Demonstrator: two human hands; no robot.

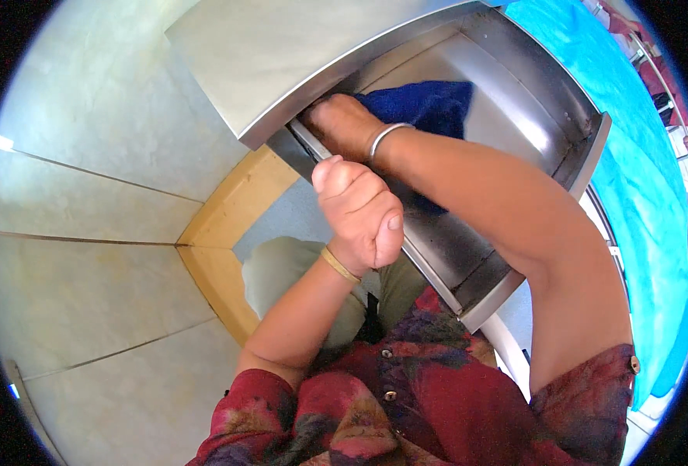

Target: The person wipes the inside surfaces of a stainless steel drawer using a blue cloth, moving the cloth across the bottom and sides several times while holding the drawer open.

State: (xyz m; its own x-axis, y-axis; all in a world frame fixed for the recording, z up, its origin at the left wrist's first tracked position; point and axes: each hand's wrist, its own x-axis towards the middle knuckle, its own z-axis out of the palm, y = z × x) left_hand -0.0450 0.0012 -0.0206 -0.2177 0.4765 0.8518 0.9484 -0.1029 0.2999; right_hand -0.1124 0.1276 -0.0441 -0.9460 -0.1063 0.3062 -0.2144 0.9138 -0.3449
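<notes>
My right hand (342, 124) reaches into the left corner of a shiny metal drawer (526, 113). A dark blue cloth (429, 105) comes out from beneath that hand and spreads over the drawer floor, showing again below the wrist. The fingers there are curled on the cloth, their tips lost in shadow. A silver bangle circles the wrist. My left hand (358, 213) is closed in a fist over the near rim (433, 279) of the drawer. Whatever lies inside its fingers is hidden. A yellowish band is around the left wrist.
A metal panel (274, 54) overhangs the drawer's far left side. Pale wall tiles (88, 186) and a tan ledge (231, 210) are on the left. A bright blue sheet (631, 171) hangs at the right. Part of another person (658, 85) shows at the far right edge.
</notes>
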